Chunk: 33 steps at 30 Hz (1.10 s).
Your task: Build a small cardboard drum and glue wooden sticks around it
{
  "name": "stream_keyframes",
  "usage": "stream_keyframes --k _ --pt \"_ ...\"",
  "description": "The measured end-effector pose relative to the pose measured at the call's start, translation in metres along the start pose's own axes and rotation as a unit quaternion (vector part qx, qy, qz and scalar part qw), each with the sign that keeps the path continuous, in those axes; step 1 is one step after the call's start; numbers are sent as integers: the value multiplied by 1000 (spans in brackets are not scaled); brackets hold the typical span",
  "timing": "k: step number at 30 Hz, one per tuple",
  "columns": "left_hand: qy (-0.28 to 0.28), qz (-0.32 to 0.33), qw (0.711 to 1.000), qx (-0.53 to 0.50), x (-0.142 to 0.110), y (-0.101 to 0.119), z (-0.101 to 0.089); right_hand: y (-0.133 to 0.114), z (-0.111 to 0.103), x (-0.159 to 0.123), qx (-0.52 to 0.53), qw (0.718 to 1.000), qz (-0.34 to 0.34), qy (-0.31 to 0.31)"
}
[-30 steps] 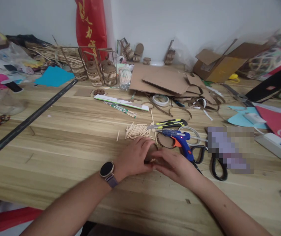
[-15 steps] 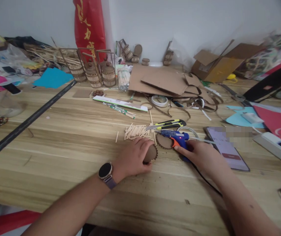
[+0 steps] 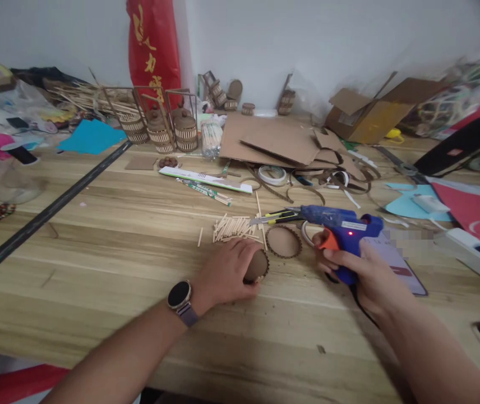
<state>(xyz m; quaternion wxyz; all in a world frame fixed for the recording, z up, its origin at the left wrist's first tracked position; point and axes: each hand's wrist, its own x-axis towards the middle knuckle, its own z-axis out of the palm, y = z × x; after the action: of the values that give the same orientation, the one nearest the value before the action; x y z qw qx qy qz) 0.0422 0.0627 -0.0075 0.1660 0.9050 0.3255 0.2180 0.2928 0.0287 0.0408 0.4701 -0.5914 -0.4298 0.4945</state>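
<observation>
My left hand (image 3: 231, 269) is closed round the edge of a round cardboard piece (image 3: 257, 266) with a corrugated rim, resting on the table. My right hand (image 3: 361, 269) grips a blue hot glue gun (image 3: 349, 221) by its handle, fingers at the orange trigger and a red light glowing on its side. The gun is raised, its nozzle pointing left above a utility knife (image 3: 280, 216). Between my hands lies a second round cardboard piece (image 3: 284, 241) with a corrugated rim. Just beyond my left hand is a pile of short wooden sticks (image 3: 234, 227).
A phone (image 3: 406, 269) lies beyond my right wrist, near a white power strip (image 3: 471, 252). Flat cardboard sheets (image 3: 269, 134) and a roll of tape (image 3: 272, 174) lie farther back. Small stick-sided baskets (image 3: 160, 137) stand at the back left.
My right hand has lifted the glue gun off the table and moved it right, uncovering the second round cardboard piece. My left hand stays in place on its piece.
</observation>
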Motion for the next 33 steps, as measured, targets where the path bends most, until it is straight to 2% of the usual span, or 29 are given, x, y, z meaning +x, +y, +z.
stream_keyframes --k 3,7,12,19,27,33 --pt "2 -1 1000 -3 0 0 1 4 7 -4 86 994 19 -65" --pt "3 0 1000 -2 0 1 -1 13 8 -2 137 990 -1 -42" --pt "2 -3 1000 -5 1 2 0 20 8 -3 148 987 -6 -58" --pt "-1 -3 1000 -3 0 1 1 19 14 -6 155 986 -41 -40" --pt "-2 0 1000 -1 0 1 -1 20 15 -9 171 980 -76 -64" --pt "-1 -2 1000 -1 0 0 1 19 16 -9 166 982 -79 -49"
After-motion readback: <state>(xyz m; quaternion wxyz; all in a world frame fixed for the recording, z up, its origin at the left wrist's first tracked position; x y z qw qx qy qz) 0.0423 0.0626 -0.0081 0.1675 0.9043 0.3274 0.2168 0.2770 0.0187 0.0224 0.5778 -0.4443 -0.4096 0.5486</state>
